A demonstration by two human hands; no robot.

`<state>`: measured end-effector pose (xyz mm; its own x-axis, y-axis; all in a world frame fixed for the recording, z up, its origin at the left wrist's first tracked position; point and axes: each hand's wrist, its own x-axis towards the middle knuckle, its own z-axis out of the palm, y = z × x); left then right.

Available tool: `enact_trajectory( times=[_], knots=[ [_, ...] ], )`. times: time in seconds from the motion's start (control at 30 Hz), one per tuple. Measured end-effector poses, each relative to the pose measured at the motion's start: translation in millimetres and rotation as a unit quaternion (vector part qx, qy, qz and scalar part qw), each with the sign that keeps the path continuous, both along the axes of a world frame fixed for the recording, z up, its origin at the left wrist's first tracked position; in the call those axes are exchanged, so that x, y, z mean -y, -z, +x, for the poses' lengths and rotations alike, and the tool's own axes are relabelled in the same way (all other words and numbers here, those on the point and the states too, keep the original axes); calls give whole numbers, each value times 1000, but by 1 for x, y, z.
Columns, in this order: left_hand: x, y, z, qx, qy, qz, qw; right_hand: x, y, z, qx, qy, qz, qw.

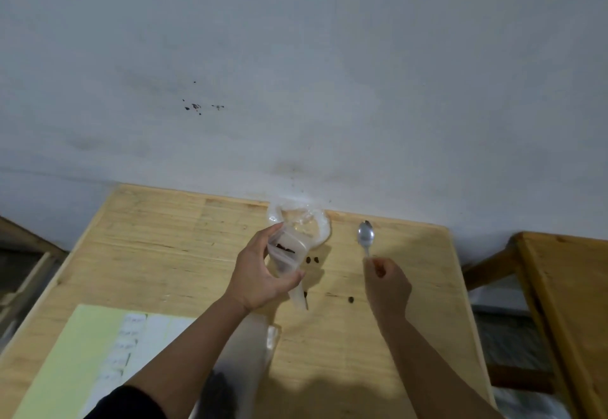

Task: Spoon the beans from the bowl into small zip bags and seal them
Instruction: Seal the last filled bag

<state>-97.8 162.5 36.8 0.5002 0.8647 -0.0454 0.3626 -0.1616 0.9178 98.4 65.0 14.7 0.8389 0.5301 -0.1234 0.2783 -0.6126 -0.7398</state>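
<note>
we hold a small clear zip bag [287, 256] in our left hand [260, 274], fingers curled around its sides, its mouth open and facing up toward the far edge of the wooden table [164, 247]; a few dark beans [285, 248] show through the plastic. our right hand [388, 285] is closed around the handle of a metal spoon [366, 237], bowl end pointing at the far edge — the spoon looks empty, though the light is dim. the clear bowl [320, 226] sits at the table's far edge against the wall [296, 73], just beyond the bag, and we cannot tell what is in it. several loose beans [312, 259] lie on the bare wood between our two hands. near the front left corner lies a pale green sheet [65, 362] with white paper [138, 346] on it — the writing is too blurred to read. more clear plastic [250, 353] lies under our left forearm.
</note>
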Motion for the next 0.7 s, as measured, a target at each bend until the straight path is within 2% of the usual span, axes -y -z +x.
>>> enact_trajectory(
  times=[0.07,0.13,0.23,0.37,0.53,0.6,0.7],
  knots=[
    [2,-5,3,9,-2,10,1000,-13,-26,-12,-29,-83,51,995],
    [5,-8,6,13,-1,24,1000,-25,-53,-28,-107,-169,103,974],
    [10,-16,8,11,2,36,999,-35,-77,-43,-222,-208,106,947],
    [5,-28,-2,16,9,28,999,-43,-96,-50,-209,-225,60,950],
    [-4,-46,-25,79,-30,-14,996,-47,-120,-70,-183,-266,58,945],
    [-5,-56,-37,112,-49,-26,992,-43,-128,-85,-192,-262,89,942],
    [-6,-69,-59,168,-96,-38,980,-29,-134,-114,-250,-228,208,918]
  ],
)
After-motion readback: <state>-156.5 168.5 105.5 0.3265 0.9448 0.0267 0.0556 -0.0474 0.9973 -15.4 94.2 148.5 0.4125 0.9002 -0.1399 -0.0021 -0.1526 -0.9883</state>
